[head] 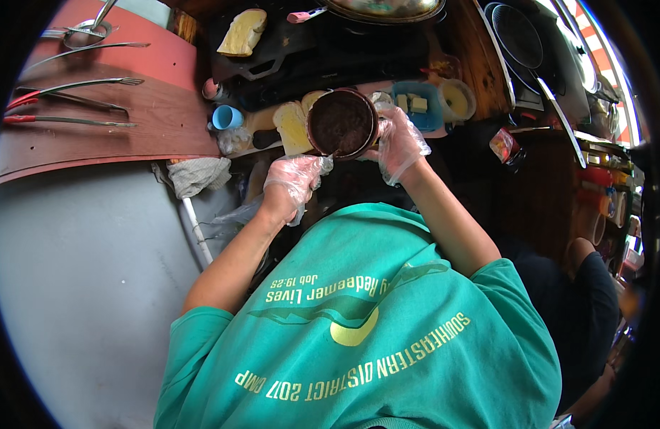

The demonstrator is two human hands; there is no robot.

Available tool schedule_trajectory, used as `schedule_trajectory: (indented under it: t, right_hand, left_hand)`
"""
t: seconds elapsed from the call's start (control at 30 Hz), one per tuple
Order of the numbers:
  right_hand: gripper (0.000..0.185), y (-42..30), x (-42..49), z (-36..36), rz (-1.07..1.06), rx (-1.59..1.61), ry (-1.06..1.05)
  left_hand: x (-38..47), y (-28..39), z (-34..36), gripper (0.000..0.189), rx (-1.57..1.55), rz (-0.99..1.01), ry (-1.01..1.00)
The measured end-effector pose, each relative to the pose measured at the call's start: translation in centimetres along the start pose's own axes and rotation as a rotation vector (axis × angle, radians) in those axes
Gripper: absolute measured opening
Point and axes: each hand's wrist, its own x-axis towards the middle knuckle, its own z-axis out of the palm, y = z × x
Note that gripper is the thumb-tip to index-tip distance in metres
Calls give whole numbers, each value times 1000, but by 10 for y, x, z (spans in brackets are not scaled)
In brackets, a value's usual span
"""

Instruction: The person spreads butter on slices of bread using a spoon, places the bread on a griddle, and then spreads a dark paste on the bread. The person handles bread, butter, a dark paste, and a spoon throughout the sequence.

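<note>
My right hand (402, 142), in a clear plastic glove, holds a round dark-brown container (310, 126) by its right side. Thick brown spread (341, 119) lies inside it. My left hand (295, 179), also gloved, is closed at the container's near rim. It appears to grip a thin utensil (336, 154) that reaches over the rim into the spread; most of the utensil is hidden. Just left of the container lie slices of bread (292, 128) with a yellow spread, partly covered by it.
Beyond are a black griddle (279, 64) with a bread slice (243, 32) and a lidded pan (386, 4). A blue tub (426, 118) with yellowish blocks sits right, near a clear tub (456, 99). A blue cup (227, 117) and tongs (75, 120) are left. Another person (563, 300) is at right.
</note>
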Motion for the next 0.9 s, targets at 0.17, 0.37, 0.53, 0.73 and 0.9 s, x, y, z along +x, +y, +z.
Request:
schedule_trajectory:
  t: [0.17, 0.37, 0.53, 0.73, 0.9]
  right_hand:
    - [50, 5, 2, 7, 15, 0, 89]
    - [48, 9, -1, -5, 28, 18, 55]
    - [49, 23, 8, -24, 39, 57, 40]
    - [48, 35, 20, -40, 74, 75, -23]
    - [47, 43, 27, -52, 54, 96, 95]
  left_hand:
    - [5, 3, 1, 11, -341, -161, -45]
    - [12, -9, -11, 20, -292, -130, -54]
    - [23, -28, -22, 19, -346, -199, -20]
    - [37, -34, -26, 19, -308, -158, 39]
    - [57, -30, -49, 20, -105, -31, 117]
